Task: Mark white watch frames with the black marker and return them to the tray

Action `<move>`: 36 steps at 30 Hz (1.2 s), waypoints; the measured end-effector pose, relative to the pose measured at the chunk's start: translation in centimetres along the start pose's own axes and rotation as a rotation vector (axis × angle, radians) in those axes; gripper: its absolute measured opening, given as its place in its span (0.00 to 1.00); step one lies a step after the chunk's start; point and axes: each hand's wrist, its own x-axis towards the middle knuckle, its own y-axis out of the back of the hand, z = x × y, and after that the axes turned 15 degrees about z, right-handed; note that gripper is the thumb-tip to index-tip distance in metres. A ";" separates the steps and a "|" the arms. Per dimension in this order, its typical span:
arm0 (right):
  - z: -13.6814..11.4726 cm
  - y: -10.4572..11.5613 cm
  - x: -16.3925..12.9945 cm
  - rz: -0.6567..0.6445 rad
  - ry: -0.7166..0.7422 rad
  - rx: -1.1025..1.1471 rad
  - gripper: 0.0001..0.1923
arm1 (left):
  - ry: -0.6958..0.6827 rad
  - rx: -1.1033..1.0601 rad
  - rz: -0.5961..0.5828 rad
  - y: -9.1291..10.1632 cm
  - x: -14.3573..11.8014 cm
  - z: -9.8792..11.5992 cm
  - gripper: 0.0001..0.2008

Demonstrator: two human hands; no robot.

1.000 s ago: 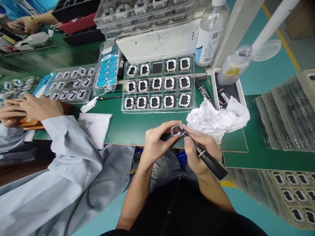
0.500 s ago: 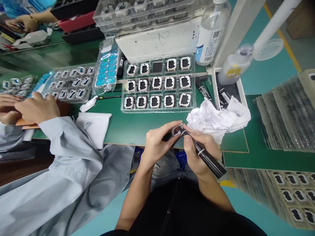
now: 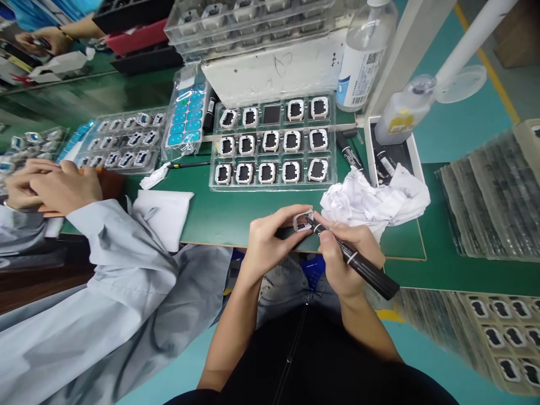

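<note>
My left hand (image 3: 270,242) pinches a small white square frame part (image 3: 302,221) with a dark centre, just above the front edge of the green mat (image 3: 236,214). My right hand (image 3: 348,256) grips a black marker pen (image 3: 363,267) like a pencil, and its tip touches the part. Behind my hands lies a clear blister tray (image 3: 273,183) with three rows of the same white-framed parts; one pocket in the back row shows only a dark square.
A crumpled white cloth (image 3: 375,199) lies right of my hands. Two clear bottles (image 3: 365,53) (image 3: 400,112) stand at the back right by a white post. Stacked trays (image 3: 493,191) fill the right. A co-worker's grey sleeve (image 3: 118,264) and hands (image 3: 50,185) occupy the left, near another tray (image 3: 122,143).
My right hand has tilted the marker slightly, its rear end swinging out to the right. The co-worker's hands on the left have shifted a little over their work.
</note>
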 end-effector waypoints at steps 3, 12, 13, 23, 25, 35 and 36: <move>0.3 0.1 -0.4 -0.001 0.021 0.044 0.05 | 0.039 -0.076 -0.002 0.0 0.2 0.0 0.19; 0.7 0.1 -0.7 -0.031 0.009 0.134 0.06 | 0.150 -0.171 -0.006 0.2 0.5 -0.1 0.29; 0.7 0.1 -0.7 -0.033 0.008 0.134 0.06 | 0.151 -0.172 -0.007 0.2 0.5 -0.1 0.29; 0.9 0.5 -1.1 -0.018 -0.029 0.099 0.06 | 0.133 -0.165 -0.017 0.1 0.4 -0.3 0.29; 1.0 0.5 -1.2 0.025 -0.050 0.107 0.06 | 0.140 -0.154 -0.021 -0.1 0.2 -0.3 0.30; 2.2 0.4 -1.7 0.089 -0.007 0.100 0.06 | -0.281 0.434 0.097 3.0 12.1 -2.7 0.27; 2.3 0.4 -1.7 0.087 -0.005 0.089 0.06 | -0.278 0.519 0.059 3.1 14.6 -3.5 0.26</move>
